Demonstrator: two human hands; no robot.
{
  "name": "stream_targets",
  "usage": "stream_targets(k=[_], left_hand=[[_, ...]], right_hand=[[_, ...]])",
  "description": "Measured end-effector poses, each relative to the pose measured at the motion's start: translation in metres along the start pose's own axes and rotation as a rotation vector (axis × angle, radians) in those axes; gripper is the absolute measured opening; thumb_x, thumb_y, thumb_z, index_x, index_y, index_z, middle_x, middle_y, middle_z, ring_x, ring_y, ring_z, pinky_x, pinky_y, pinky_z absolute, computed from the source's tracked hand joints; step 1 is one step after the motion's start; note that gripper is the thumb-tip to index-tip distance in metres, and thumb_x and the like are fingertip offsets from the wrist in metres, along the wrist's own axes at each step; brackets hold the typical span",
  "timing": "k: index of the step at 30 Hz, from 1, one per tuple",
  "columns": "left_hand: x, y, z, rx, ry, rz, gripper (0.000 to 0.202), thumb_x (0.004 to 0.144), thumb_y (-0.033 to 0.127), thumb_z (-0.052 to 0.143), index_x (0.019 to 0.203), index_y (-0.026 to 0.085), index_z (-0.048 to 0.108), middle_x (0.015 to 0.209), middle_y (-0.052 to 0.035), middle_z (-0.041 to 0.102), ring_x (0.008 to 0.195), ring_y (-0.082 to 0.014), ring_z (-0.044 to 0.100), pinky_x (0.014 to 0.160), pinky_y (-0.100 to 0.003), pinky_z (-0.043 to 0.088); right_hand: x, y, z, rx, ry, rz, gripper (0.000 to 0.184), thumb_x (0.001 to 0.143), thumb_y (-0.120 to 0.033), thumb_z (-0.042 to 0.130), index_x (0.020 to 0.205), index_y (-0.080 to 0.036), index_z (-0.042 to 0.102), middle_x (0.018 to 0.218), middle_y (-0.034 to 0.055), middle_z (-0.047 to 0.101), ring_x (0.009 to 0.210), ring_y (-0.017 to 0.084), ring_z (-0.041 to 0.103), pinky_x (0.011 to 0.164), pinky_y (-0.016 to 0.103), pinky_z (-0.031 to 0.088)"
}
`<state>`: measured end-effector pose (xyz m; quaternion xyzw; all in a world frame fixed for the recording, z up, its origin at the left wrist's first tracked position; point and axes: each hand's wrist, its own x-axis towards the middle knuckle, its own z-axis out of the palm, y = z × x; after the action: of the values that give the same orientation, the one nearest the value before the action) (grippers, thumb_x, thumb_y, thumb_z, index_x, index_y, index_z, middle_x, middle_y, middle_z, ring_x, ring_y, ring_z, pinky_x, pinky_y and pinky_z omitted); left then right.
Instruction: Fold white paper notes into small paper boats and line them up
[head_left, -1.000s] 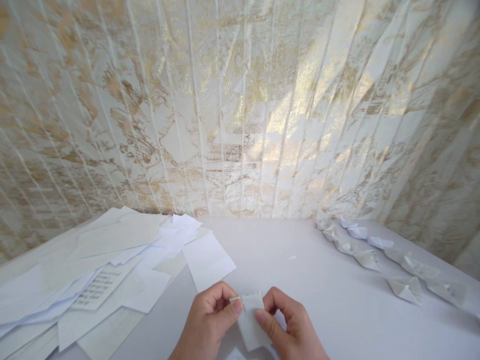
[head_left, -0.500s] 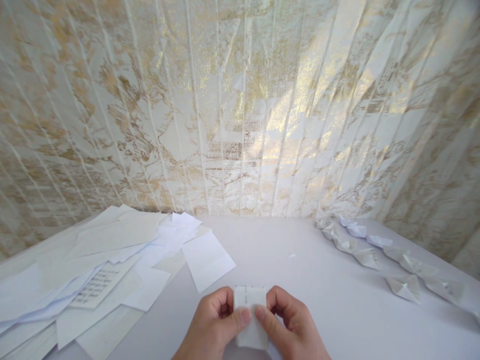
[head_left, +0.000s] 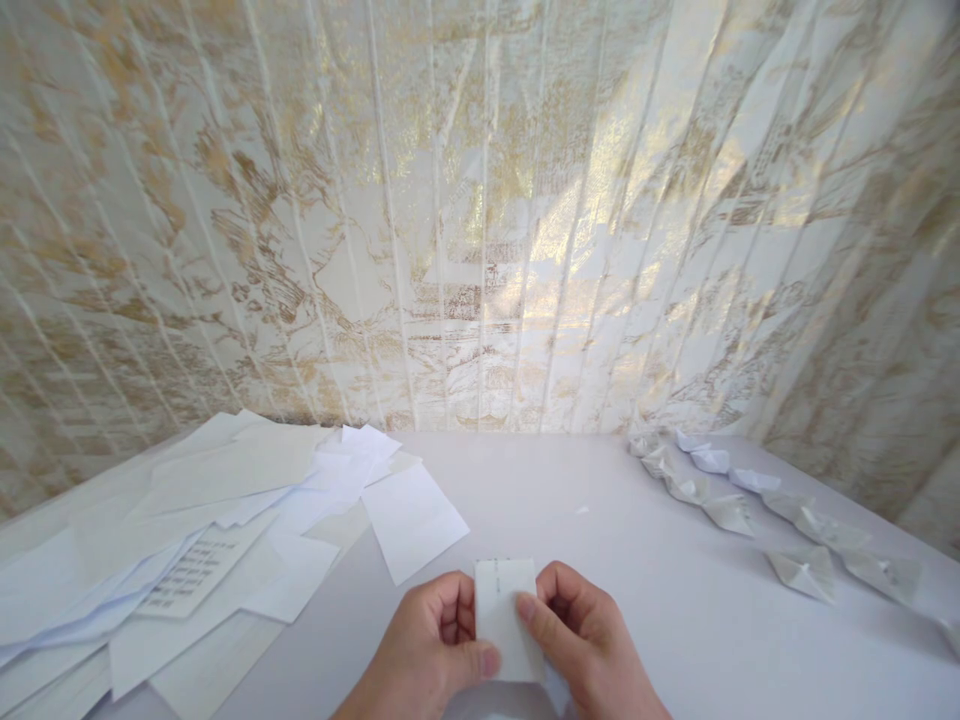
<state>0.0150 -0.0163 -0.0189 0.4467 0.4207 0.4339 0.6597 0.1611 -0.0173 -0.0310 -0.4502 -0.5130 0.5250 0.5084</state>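
Observation:
Between my two hands is a small folded piece of white paper [head_left: 507,625], a narrow upright rectangle with faint print near its top edge. My left hand [head_left: 442,640] pinches its lower left edge, thumb in front and fingers curled behind. At its right edge, my right hand [head_left: 581,630] grips the paper with the thumb pressed on the front face. The fingertips behind the paper are hidden. Another bit of white paper shows under the right hand's thumb side, partly covered.
To the left lies a spread pile of loose white sheets [head_left: 225,470], some printed. One square sheet [head_left: 415,520] is at its right edge. Folded paper boats [head_left: 802,572] stand in rows at right. A paper scrap [head_left: 582,510] lies mid-table; a patterned curtain [head_left: 480,220] hangs behind.
The folded paper has risen slightly and shifted a little right. My left thumb has slid down from the paper's middle to its lower left edge, while the right thumb stays on the front.

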Motion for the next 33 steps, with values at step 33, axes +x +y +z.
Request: stream_targets(k=[33], left_hand=[[-0.008, 0.003, 0.005, -0.081, 0.092, -0.029, 0.030, 0.051, 0.033, 0.077, 0.059, 0.012, 0.058, 0.053, -0.0013, 0.060, 0.051, -0.0132, 0.051, 0.051, -0.023, 0.035]], right_hand=[[-0.011, 0.001, 0.007, -0.502, -0.078, -0.306, 0.031, 0.086, -0.047, 0.034, 0.066, -0.023, 0.030, 0.051, -0.0081, 0.030, 0.043, 0.010, 0.030, 0.043, 0.021, 0.024]])
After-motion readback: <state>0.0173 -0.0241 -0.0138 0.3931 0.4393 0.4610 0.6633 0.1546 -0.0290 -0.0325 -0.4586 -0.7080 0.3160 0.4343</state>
